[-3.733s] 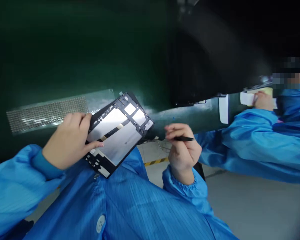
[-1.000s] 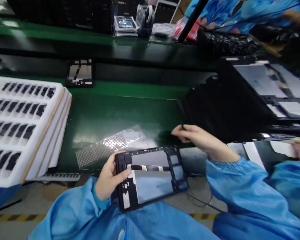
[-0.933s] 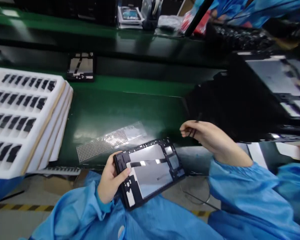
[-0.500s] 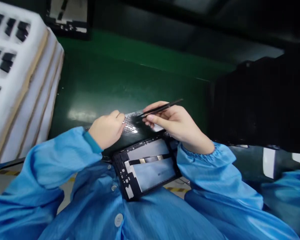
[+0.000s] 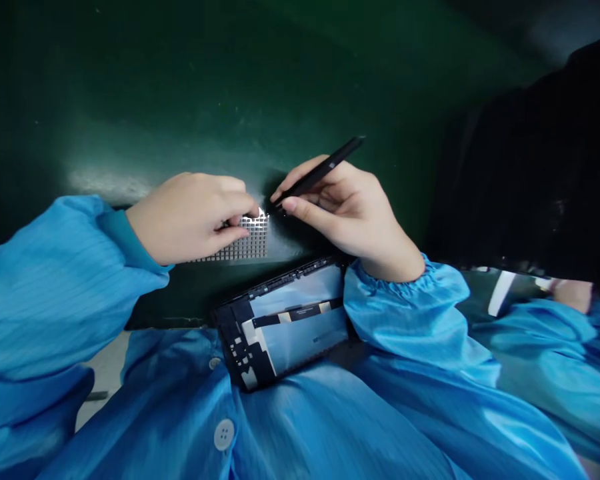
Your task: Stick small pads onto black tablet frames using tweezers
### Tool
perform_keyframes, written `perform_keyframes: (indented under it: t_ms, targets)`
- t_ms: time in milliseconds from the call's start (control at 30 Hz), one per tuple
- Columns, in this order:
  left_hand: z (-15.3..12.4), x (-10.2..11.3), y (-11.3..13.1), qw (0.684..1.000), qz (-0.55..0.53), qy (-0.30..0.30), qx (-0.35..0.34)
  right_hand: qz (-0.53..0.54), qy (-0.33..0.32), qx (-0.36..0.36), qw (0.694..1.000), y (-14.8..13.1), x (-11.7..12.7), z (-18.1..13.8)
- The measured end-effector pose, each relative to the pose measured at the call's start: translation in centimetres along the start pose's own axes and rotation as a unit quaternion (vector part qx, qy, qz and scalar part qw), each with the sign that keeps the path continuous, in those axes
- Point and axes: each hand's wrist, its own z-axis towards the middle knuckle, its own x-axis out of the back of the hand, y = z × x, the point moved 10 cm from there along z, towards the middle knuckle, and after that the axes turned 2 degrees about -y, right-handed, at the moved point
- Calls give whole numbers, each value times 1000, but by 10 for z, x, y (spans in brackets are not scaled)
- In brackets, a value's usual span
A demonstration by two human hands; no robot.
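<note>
My left hand (image 5: 195, 217) is closed over a sheet of small dark squares (image 5: 253, 241), with the thumb and fingertips at its upper right part. The left part of the sheet is hidden under the hand. My right hand (image 5: 347, 207) grips a pair of black tweezers (image 5: 325, 170), held slantwise like a pen, with the tips pointing down-left beside the sheet's upper right corner. Whether the tips hold anything is too dark to tell. Below both hands, an opened tablet (image 5: 300, 340) leans tilted at the table's near edge against my blue smock, its inner side facing up.
The green table (image 5: 180, 80) stretches out ahead. A large dark shape (image 5: 540, 180) stands at the right. Beyond my right sleeve is another person's blue sleeve (image 5: 545, 347) and part of a hand (image 5: 573, 293), near a white strip (image 5: 501, 293).
The view has tipped down and closer, so the white foam trays and the second device left the frame. My left hand has shifted left along the sheet. The tweezers now stand steeper.
</note>
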Motion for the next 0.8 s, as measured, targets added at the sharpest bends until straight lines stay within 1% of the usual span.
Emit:
perform_keyframes:
  t_ms: [200,267,300,367,433,500,600,700,800]
  targets:
    - [2,0,4,999,44,1,8,-14,-12,-13,1000,-1,2,8]
    - [2,-1,5,998,66,-4,11,5,-16,-27,999,0,0,6]
    - [2,-2,5,997,72,-3,13,25,-6,-34,999,-1,0,1]
    - [1,-2,6,997,71,3,11,79,42,-42,995,-7,1,-17]
    - [0,-2,8,997,78,14,6,118,116,-50,985,-13,3,-43]
    - [-1,-3,9,995,100,11,4,130,185,-57,973,-20,4,-70]
    - [-2,-8,10,990,141,-18,13,114,246,-62,961,-28,-2,-95]
    - [-3,-11,14,987,154,-37,9,85,292,-54,951,-30,-17,-111]
    - [-3,-9,14,990,137,-24,10,54,324,-36,944,-25,-43,-126]
